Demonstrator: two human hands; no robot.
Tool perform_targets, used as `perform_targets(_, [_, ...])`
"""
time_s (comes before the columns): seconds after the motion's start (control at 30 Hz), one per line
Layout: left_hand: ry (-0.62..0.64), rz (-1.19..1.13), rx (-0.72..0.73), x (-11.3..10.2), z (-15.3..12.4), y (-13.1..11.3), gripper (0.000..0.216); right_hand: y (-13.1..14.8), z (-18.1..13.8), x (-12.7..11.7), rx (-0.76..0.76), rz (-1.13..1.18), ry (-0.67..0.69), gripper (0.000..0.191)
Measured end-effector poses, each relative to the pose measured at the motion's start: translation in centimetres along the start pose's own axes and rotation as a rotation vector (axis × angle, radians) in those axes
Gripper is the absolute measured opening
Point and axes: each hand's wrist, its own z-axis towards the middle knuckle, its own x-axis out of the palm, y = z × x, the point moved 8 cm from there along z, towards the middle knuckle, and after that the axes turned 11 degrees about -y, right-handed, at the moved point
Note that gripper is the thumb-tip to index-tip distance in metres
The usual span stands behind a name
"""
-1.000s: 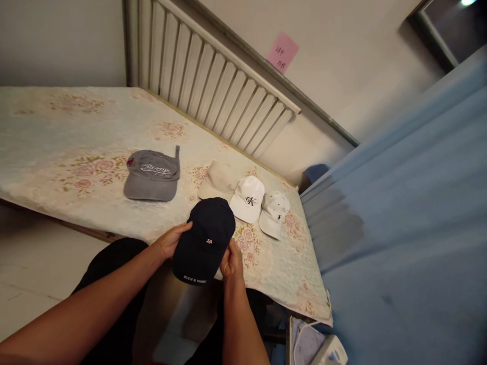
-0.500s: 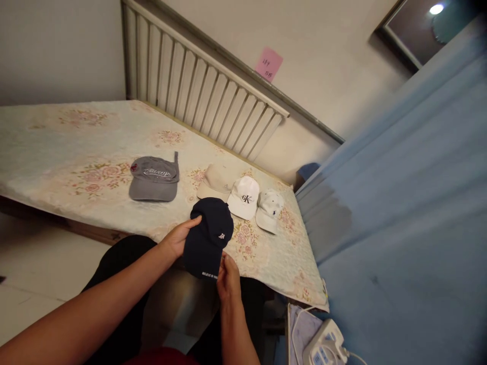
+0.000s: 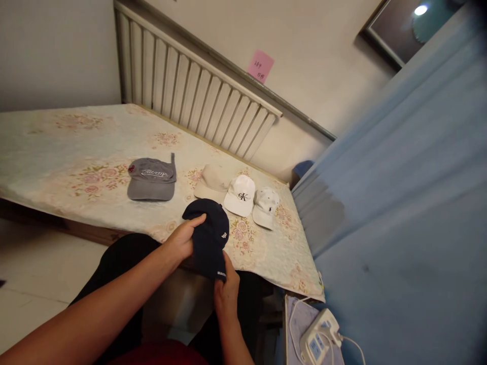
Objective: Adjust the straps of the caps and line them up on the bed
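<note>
A dark navy baseball cap (image 3: 208, 230) with a small white logo is held above the bed's near edge. My left hand (image 3: 183, 238) grips its left side, thumb on top. My right hand (image 3: 228, 284) is closed on the right edge of the brim, near some white lettering. Just beyond it on the bed are a beige cap (image 3: 210, 181), a white cap (image 3: 240, 197) with black CK letters, and a white cap with a small dark emblem (image 3: 265, 207). Off to the left lies a grey cap (image 3: 151, 180) with white script, its strap sticking up.
The caps lie on a bed with a flowered cover (image 3: 95, 218). Behind it, a radiator (image 3: 190, 81) runs along the wall. A blue curtain (image 3: 395, 203) hangs at the right. A power strip (image 3: 319, 337) with cables sits on a small stand at lower right.
The navy cap has turned in my hands, so its brim now faces more to the right and its brim lettering is partly out of sight. Both hands keep hold of it.
</note>
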Motion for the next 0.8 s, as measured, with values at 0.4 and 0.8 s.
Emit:
perform_targets(0.4, [0.165, 0.097, 0.153, 2.1, -3.3, 0.5, 0.035, 3.1, -0.5, 1.1, -0.049, 0.004, 0.067, 0.054])
perform_targets(0.8, [0.523, 0.14, 0.185, 2.5, -5.3, 1.2, 0.064, 5.0, -0.9, 1.1, -0.205, -0.194, 0.085, 0.067])
